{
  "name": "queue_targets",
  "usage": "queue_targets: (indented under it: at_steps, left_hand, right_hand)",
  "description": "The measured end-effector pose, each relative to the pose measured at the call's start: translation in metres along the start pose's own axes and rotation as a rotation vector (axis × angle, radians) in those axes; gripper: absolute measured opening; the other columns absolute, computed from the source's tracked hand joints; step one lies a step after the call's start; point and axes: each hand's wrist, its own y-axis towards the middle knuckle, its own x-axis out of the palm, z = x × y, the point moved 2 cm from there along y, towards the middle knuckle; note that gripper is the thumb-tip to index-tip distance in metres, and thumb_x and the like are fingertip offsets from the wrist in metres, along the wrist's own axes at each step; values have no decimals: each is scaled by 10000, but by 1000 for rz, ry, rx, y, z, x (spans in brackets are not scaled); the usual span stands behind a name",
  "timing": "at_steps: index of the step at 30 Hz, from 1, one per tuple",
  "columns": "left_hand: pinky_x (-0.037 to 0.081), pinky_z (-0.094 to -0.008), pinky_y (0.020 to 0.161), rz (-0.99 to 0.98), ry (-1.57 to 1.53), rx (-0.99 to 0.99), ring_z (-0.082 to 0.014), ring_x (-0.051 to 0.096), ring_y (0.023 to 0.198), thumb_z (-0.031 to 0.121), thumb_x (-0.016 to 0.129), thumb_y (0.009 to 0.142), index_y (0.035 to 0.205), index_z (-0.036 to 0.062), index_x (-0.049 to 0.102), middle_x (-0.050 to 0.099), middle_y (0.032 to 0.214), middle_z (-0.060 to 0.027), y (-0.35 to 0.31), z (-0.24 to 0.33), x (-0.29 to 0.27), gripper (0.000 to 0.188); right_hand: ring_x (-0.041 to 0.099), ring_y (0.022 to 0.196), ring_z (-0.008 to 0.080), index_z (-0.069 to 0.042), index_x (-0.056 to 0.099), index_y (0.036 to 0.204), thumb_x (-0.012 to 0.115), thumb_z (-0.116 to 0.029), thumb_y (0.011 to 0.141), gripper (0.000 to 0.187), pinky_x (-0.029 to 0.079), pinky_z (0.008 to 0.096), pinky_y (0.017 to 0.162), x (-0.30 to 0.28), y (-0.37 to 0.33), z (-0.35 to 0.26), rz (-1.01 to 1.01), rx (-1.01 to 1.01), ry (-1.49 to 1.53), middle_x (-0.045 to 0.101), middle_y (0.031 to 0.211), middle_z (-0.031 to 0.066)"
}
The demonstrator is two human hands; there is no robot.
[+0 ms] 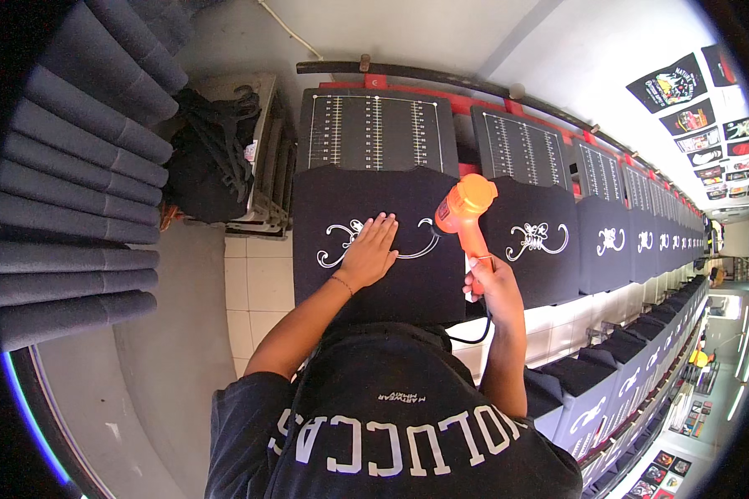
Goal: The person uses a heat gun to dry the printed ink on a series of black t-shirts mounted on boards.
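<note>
An orange hair dryer [464, 214] is in my right hand [496, 285], whose fingers wrap round its handle. Its dark nozzle points left, over the right end of a white scroll print [420, 249]. That print runs across a black fabric panel [374, 295] spread on the nearest printing board. On the middle of the print lies my left hand [369, 256], fingers stretched out flat and covering part of the design. A black cord [477, 337] hangs from the dryer's handle.
A row of boards with similar black printed panels [534, 224] runs off to the right, their upper parts marked with ruler scales [376, 133]. Dark folded fabric [83, 200] hangs at the left. Behind it, black straps and cloth [216, 150] lie on a rack. Another printed row [595, 407] stands lower right.
</note>
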Motion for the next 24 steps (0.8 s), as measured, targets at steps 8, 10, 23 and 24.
queue_targets:
  at_steps: [8,10,23,24]
  left_hand:
    - [199,-450,1204,-17,-10,-25,-343,275,1451,334,511,968,1467,-44,330,326,1541,-193,-5,3,-2,651]
    - [197,-454,1205,10,-16,-57,-343,274,1451,329,523,964,1466,-43,332,323,1543,-195,-17,-1,-7,653]
    - [166,-478,1209,96,62,-363,-367,224,1469,296,506,976,1465,-62,315,282,1556,-225,-70,-37,-26,635]
    - [167,-479,1209,85,57,-357,-369,225,1468,295,507,975,1464,-62,316,283,1555,-224,-67,-33,-26,635]
  right_hand:
    - [598,620,93,-50,596,1008,639,-325,940,287,459,226,520,1,9,-16,-20,0,12,601,743,7]
    - [598,620,93,-49,595,1019,641,-319,941,284,460,226,519,5,12,-12,-34,-19,5,601,742,8]
    - [614,625,104,-48,607,1065,642,-313,944,293,455,221,512,14,10,-11,-104,-26,-35,614,742,11]
    - [614,625,103,-49,607,1064,642,-310,945,290,453,219,513,14,12,-10,-98,-35,-39,614,742,10]
